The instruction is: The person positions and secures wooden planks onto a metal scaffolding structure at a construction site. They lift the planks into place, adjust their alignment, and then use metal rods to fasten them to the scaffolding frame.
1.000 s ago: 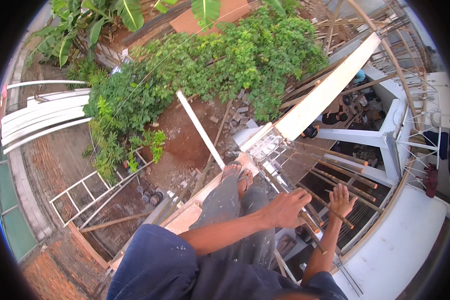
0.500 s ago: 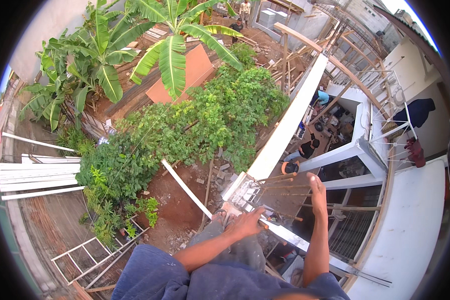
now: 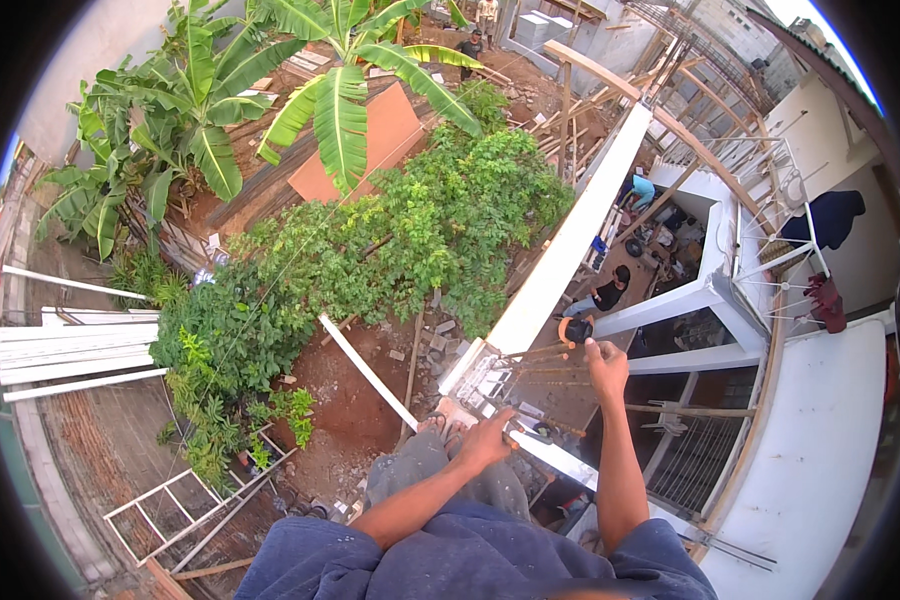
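Several rusty rebar rods (image 3: 545, 372) stick out from the rough end of a white concrete beam (image 3: 570, 255). Close to my feet, my left hand (image 3: 488, 441) is closed around the end of a rebar rod beside the beam's broken end. My right hand (image 3: 607, 370) is raised over the drop to the right, its fingers curled in and its thumb near the rod tips. Whatever it may hold is too small to make out. Just beyond it, an orange bucket (image 3: 574, 331) with dark contents shows far below.
Below right, a person in black (image 3: 610, 290) and another in light blue (image 3: 638, 190) work among clutter. Leafy bushes (image 3: 420, 215) and banana plants (image 3: 342, 110) grow left of the beam. A white pole (image 3: 368, 373) leans near my feet; a white roof (image 3: 800, 450) lies right.
My right hand has moved slightly left, from fingers stretched upward to fingers curled. My left hand stays near the rod end. The person in black below has shifted, and the orange bucket shows more fully.
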The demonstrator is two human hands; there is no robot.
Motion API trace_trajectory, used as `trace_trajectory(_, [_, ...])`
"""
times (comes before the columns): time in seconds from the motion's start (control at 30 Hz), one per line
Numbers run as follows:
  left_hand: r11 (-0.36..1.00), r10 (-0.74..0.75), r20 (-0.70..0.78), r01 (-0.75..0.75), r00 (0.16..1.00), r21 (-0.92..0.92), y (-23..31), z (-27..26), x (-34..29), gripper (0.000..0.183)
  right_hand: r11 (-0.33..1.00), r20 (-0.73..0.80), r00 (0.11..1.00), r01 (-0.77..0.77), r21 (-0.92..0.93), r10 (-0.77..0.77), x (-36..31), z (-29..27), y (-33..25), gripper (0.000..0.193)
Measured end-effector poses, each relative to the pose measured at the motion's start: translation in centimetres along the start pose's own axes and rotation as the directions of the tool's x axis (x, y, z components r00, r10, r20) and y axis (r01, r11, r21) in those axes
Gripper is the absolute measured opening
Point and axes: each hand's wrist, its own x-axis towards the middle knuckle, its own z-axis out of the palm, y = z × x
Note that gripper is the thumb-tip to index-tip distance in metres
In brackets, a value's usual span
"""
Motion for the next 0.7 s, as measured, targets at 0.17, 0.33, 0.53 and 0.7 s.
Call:
trace_trajectory(0.17, [1.000,0.005,-0.088,-0.006,0.996,-0.013,0.0,1.3,-0.2,0.052,0.986,0.049,0.998,-0.034,0.161,0.026,1.0,-0.2,0.7,0.041])
trace_trajectory(0.33, [0.998,-0.035,-0.051,0.037,0.998,0.043,-0.2,1.6,0.0,0.048,0.978,0.097,0.995,-0.053,0.200,0.034,1.4,-0.1,0.6,0.035])
trace_trajectory(0.53, [0.992,-0.050,0.013,0.049,0.999,0.114,-1.6,1.9,0.2,0.049,0.981,0.202,0.977,-0.103,0.164,0.069,1.0,-0.7,0.3,0.035])
trace_trajectory(0.7, [0.997,-0.002,-0.028,0.004,1.000,0.075,-0.9,1.2,0.3,0.033,0.992,0.263,0.962,-0.101,0.071,0.079,1.4,-0.8,0.2,0.035])
